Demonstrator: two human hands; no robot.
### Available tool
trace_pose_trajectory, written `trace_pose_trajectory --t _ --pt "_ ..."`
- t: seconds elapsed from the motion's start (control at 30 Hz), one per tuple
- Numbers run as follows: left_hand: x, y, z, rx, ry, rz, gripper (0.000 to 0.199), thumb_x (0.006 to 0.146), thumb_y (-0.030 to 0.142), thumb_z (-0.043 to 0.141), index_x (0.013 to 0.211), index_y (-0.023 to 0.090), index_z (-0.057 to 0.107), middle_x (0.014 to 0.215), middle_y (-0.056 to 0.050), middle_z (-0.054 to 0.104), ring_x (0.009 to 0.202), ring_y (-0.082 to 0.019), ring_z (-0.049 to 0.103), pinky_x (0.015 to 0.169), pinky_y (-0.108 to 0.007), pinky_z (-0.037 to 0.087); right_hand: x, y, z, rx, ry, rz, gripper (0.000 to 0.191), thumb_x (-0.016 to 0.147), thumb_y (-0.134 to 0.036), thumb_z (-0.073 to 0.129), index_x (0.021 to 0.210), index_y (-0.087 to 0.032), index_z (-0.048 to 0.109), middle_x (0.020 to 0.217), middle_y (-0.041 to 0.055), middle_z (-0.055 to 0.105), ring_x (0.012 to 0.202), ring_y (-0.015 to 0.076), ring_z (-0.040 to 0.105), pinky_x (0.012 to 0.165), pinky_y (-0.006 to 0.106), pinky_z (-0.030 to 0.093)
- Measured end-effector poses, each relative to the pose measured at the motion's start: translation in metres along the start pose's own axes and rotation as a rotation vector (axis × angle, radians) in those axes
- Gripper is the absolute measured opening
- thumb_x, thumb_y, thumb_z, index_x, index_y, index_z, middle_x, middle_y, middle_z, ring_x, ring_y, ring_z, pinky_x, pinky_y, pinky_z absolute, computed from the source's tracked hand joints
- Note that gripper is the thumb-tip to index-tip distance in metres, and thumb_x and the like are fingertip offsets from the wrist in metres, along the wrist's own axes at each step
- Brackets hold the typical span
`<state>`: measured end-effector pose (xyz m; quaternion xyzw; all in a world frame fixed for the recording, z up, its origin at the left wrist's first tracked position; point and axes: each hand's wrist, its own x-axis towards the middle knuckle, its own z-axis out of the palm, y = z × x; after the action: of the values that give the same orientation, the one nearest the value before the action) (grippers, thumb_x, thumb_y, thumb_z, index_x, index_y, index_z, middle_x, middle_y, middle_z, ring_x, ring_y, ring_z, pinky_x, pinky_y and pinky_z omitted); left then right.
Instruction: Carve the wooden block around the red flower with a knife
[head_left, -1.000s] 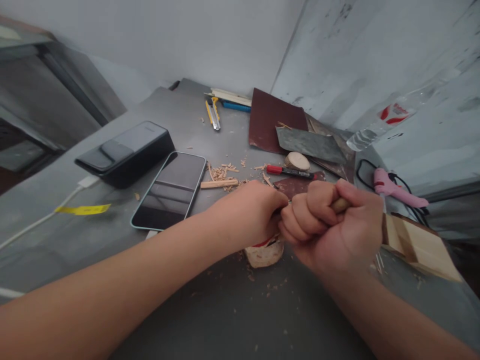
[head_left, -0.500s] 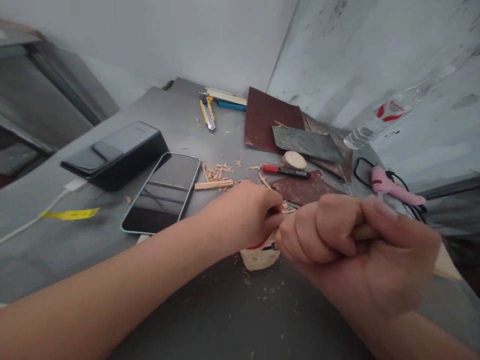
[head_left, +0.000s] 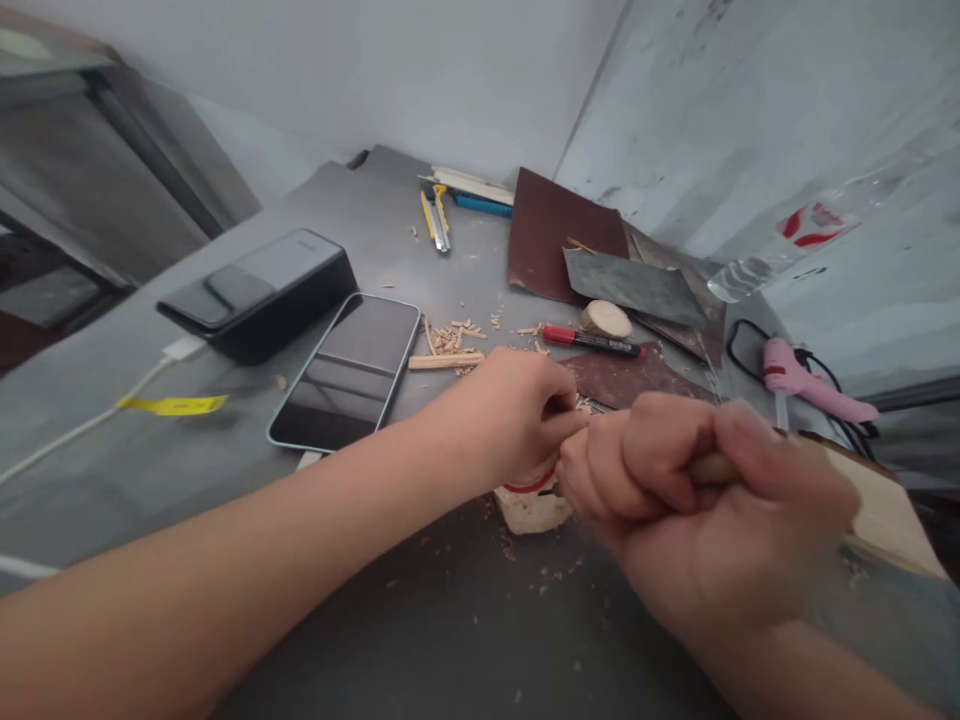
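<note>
While the R hand (head_left: 720, 520) is clenched in a fist round a wooden-handled tool (head_left: 712, 469), the L hand (head_left: 517, 410) bends down over a pale wood block (head_left: 536, 513), right up against the other fist. R grip is clamped on the tool's handle; its working end is mostly hidden, so can't tell exactly where it meets the wood. L fingertips are hidden too, so can't tell if they're clamped on the block or just resting. Block sits on the grey table (head_left: 420, 640), approx midway btwn L & R edges, toward the near edge; a red line (head_left: 534, 486) shows on it, & small chips lie around it.

Beyond the hands, approx mid-table: a pile of wood shavings (head_left: 450, 338) w/ a thin stick (head_left: 446, 361) at its near side. Toward the L edge, a phone (head_left: 345, 375) lies flat next to a black box (head_left: 259, 290), w/ a white cable (head_left: 82, 433) & yellow tag (head_left: 174, 406) closer in. Near the far edge: utility knife (head_left: 436, 218), blue strip (head_left: 484, 206), then a maroon sheet (head_left: 559, 235). Toward the R edge: grey sheet (head_left: 634, 285) partly over the maroon one, wood disc (head_left: 606, 320) & marker (head_left: 592, 341) just in front, plus a clear bottle (head_left: 806, 235) & pink glue gun (head_left: 814, 385) by that edge.
</note>
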<state>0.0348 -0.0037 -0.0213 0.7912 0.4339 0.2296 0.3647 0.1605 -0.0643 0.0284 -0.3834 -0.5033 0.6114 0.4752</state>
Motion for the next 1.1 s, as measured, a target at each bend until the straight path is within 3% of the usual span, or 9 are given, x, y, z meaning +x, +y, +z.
trace_pose_trajectory --t 0.1,0.23,0.3,0.37,0.47,0.63,0.9,1.1 --pt "0.001 0.000 -0.002 0.071 -0.007 -0.019 0.026 0.076 0.019 0.068 0.057 0.019 0.050 0.054 0.006 0.044 0.057 -0.012 0.038 0.056 -0.029 0.028 0.016 0.008 -0.009 0.121 -0.006 0.029 0.053 0.084 -0.045 0.059 0.051 -0.021 0.025 0.043 -0.0059 0.016 0.038 0.0097 0.015 0.037 0.029 0.019" --pt "0.000 0.001 -0.005 0.136 -0.035 -0.034 0.017 0.077 0.021 0.064 0.061 0.020 0.058 0.057 0.004 0.051 0.058 -0.014 0.043 0.056 -0.029 0.030 0.028 0.013 -0.019 0.274 -0.036 0.047 0.052 0.085 -0.046 0.058 0.052 -0.023 0.024 0.042 -0.0073 0.013 0.035 0.0093 0.010 0.032 0.027 0.013" --pt "0.000 0.001 -0.005 0.167 -0.029 -0.020 0.017 0.080 0.022 0.064 0.063 0.020 0.061 0.060 0.003 0.057 0.060 -0.014 0.046 0.057 -0.029 0.032 0.024 0.011 -0.022 0.296 -0.048 0.021 0.055 0.091 -0.044 0.058 0.053 -0.023 0.024 0.043 -0.0077 0.013 0.036 0.0094 0.010 0.033 0.027 0.015" --pt "0.000 0.002 -0.005 0.178 -0.018 -0.010 0.020 0.084 0.023 0.065 0.064 0.019 0.064 0.064 0.002 0.062 0.062 -0.015 0.049 0.059 -0.029 0.033 0.015 0.005 -0.023 0.237 -0.030 0.014 0.058 0.097 -0.042 0.058 0.053 -0.023 0.025 0.044 -0.0072 0.016 0.037 0.0108 0.014 0.036 0.029 0.023" --pt "0.000 0.000 -0.003 0.150 -0.009 -0.005 0.026 0.089 0.026 0.067 0.064 0.018 0.066 0.064 0.002 0.064 0.062 -0.014 0.050 0.059 -0.028 0.033 0.002 -0.006 -0.023 0.118 -0.025 0.023 0.055 0.094 -0.049 0.066 0.055 -0.027 0.033 0.048 -0.0048 0.028 0.042 0.0164 0.029 0.041 0.035 0.034" --pt "0.000 -0.003 -0.001 0.084 0.011 -0.002 0.031 0.094 0.034 0.069 0.068 0.018 0.071 0.062 0.002 0.064 0.061 -0.014 0.052 0.059 -0.027 0.034 -0.007 -0.013 -0.017 0.012 -0.029 0.027 0.050 0.084 -0.052 0.076 0.060 -0.029 0.038 0.052 -0.0021 0.035 0.048 0.0216 0.041 0.046 0.039 0.038" --pt "0.002 0.001 -0.004 0.127 -0.029 -0.044 0.028 0.095 0.034 0.071 0.074 0.018 0.077 0.068 0.001 0.070 0.065 -0.014 0.055 0.061 -0.028 0.034 -0.026 -0.008 -0.003 -0.120 -0.012 -0.103 0.056 0.078 -0.048 0.079 0.062 -0.025 0.030 0.052 -0.0035 0.030 0.047 0.0179 0.037 0.049 0.040 0.040" --pt "0.003 0.000 -0.004 0.173 -0.027 -0.019 0.031 0.096 0.036 0.070 0.071 0.018 0.075 0.066 0.000 0.066 0.062 -0.014 0.050 0.060 -0.029 0.032 -0.031 0.000 -0.009 -0.137 -0.138 -0.218 0.054 0.081 -0.049 0.076 0.070 -0.025 0.028 0.054 -0.0044 0.032 0.047 0.0167 0.038 0.050 0.039 0.041"
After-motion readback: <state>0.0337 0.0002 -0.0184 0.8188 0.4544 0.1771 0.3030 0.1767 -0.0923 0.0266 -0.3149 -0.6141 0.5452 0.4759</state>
